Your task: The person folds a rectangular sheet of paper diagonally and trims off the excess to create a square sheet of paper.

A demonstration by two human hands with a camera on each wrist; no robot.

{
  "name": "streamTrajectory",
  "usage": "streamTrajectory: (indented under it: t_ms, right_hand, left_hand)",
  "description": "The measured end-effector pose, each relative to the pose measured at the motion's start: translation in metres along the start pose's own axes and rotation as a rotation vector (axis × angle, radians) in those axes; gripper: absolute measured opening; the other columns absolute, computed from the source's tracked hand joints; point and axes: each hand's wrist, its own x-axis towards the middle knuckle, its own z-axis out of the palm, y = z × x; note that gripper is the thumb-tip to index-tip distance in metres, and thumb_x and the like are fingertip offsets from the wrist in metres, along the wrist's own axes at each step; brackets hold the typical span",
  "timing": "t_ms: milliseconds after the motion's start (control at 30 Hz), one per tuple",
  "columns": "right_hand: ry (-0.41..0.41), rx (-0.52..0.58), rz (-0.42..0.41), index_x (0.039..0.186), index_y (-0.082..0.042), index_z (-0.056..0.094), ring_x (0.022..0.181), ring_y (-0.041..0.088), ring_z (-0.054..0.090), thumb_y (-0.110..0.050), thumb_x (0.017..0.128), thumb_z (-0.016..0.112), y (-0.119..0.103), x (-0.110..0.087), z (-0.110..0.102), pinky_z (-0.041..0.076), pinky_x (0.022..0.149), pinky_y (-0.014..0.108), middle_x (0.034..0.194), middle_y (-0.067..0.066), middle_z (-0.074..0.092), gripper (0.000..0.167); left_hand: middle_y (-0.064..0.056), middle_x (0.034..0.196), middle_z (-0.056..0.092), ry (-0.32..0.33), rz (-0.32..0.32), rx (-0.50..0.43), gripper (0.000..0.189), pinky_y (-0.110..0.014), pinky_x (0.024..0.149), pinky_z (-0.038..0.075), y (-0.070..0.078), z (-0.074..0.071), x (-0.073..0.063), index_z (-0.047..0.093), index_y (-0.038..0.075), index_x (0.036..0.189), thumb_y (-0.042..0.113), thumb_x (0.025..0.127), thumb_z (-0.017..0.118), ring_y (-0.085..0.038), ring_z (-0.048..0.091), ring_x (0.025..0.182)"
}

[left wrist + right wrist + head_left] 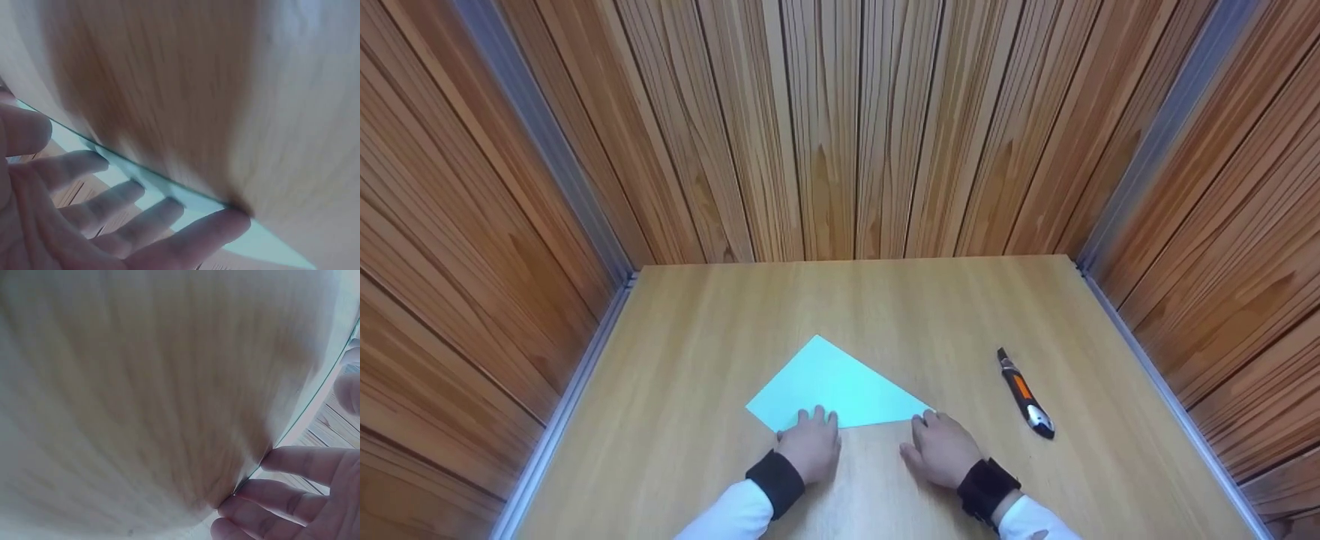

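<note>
Head view: turquoise paper (840, 379) lies on worktop (697, 330) before you. Your left hand (812, 448) on its near edge, fingers extended, gripping nothing; your right hand (947, 450) at its right corner. Utility knife (1023, 391) (black, orange inlay) right of paper, apart from it.

Left wrist view: your left fingers spread, tips touching paper.

Right wrist view: your right fingers fairly straight, tips at paper's edge, thumb apart.

Wooden tabletop (690, 330) carries turquoise paper (838, 382) and utility knife (1025, 393)
</note>
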Motion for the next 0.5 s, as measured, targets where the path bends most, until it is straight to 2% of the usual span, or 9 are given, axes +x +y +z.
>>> streamTrajectory:
  t_ms: [100,167,300,367,500]
  right_hand:
    - [0.018,-0.017,-0.016,0.129,0.011,0.069,0.105,0.042,0.069,-0.040,0.104,0.068,-0.001,0.000,0.000,0.058,0.093,0.057,0.115,0.025,0.070,0.057]
    - [0.038,-0.039,-0.029,0.120,0.009,0.071,0.095,0.038,0.067,-0.040,0.103,0.070,-0.002,0.001,0.000,0.057,0.085,0.055,0.104,0.021,0.068,0.053]
    - [0.052,-0.094,-0.024,0.100,-0.001,0.069,0.085,0.032,0.063,-0.041,0.102,0.071,-0.005,0.000,0.000,0.055,0.079,0.053,0.090,0.011,0.061,0.041]
    - [0.045,-0.109,-0.012,0.096,-0.003,0.068,0.085,0.032,0.063,-0.041,0.102,0.071,-0.008,-0.001,-0.001,0.055,0.078,0.053,0.089,0.010,0.061,0.039]
    - [-0.005,-0.121,0.007,0.099,-0.001,0.069,0.087,0.033,0.063,-0.041,0.101,0.073,-0.017,-0.006,-0.001,0.055,0.077,0.053,0.092,0.013,0.064,0.040]
  left_hand:
    - [-0.020,0.149,0.060,-0.009,-0.019,-0.094,0.052,-0.068,0.075,0.064,0.000,0.000,0.001,0.058,0.005,0.153,0.038,0.113,0.054,-0.044,0.061,0.129]
    - [-0.021,0.145,0.060,-0.004,-0.033,-0.146,0.053,-0.069,0.073,0.063,0.000,0.000,0.002,0.059,0.004,0.151,0.040,0.113,0.053,-0.044,0.060,0.126]
    - [-0.022,0.135,0.061,0.031,-0.058,-0.211,0.053,-0.070,0.069,0.061,-0.001,0.000,0.005,0.061,0.002,0.144,0.043,0.111,0.056,-0.043,0.059,0.119]
    - [-0.023,0.138,0.060,0.040,-0.058,-0.218,0.055,-0.074,0.074,0.060,-0.002,0.000,0.009,0.060,0.001,0.145,0.044,0.110,0.056,-0.047,0.059,0.124]
    - [-0.025,0.157,0.053,0.014,-0.047,-0.230,0.063,-0.084,0.093,0.050,-0.007,0.001,0.017,0.054,0.002,0.155,0.047,0.110,0.054,-0.054,0.050,0.144]
